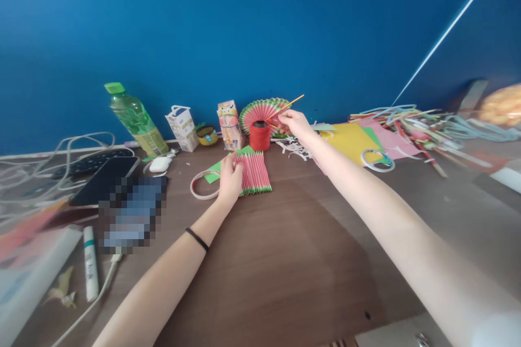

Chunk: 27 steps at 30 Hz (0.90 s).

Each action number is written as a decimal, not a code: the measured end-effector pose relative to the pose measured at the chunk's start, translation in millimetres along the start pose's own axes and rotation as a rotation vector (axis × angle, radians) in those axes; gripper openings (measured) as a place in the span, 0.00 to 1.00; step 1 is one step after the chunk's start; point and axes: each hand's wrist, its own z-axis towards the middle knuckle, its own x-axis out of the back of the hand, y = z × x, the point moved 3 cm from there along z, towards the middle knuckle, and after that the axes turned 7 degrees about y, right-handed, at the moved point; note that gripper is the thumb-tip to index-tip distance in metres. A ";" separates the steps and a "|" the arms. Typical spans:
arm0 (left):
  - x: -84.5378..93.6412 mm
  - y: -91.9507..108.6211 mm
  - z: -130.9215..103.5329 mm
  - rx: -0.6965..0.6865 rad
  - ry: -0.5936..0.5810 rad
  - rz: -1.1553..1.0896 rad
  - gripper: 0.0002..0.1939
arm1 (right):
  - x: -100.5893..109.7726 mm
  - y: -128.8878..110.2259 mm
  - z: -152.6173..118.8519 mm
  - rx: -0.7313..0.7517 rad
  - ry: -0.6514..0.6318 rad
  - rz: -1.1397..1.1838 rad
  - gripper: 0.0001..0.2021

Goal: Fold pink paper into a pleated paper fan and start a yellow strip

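Note:
My left hand (231, 174) rests on the desk, its fingers closed on the left edge of a pleated paper strip (256, 172), pink with green edges. Partly under that hand are a roll of tape (195, 191) and a piece of green paper (212, 173). Farther forward, my right hand (290, 121) pinches a thin yellow-orange stick (296, 100) pointing up to the right. Just behind its fingertips stands a spread, pleated paper fan (260, 109) in pink and green; whether the stick is joined to it I cannot tell. A red spool of thread (259, 136) stands before the fan.
Along the blue wall stand a green bottle (138, 122), a milk carton (183, 129) and a decorated box (229, 127). Phones, cables and a marker (91, 265) lie left. Yellow paper (350, 141), another tape roll (376, 167) and paper strips lie right.

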 end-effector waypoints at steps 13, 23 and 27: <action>-1.0 -2.1 0.8 -0.004 0.018 -0.024 0.17 | 20.6 -4.0 8.4 0.053 0.141 -0.088 0.07; 0.6 3.9 -0.9 0.018 0.013 -0.011 0.15 | -13.4 4.7 -25.5 0.429 0.033 -0.316 0.01; 0.3 3.0 -0.2 0.001 0.018 -0.011 0.15 | -37.4 25.3 -40.0 0.214 0.013 -0.463 0.10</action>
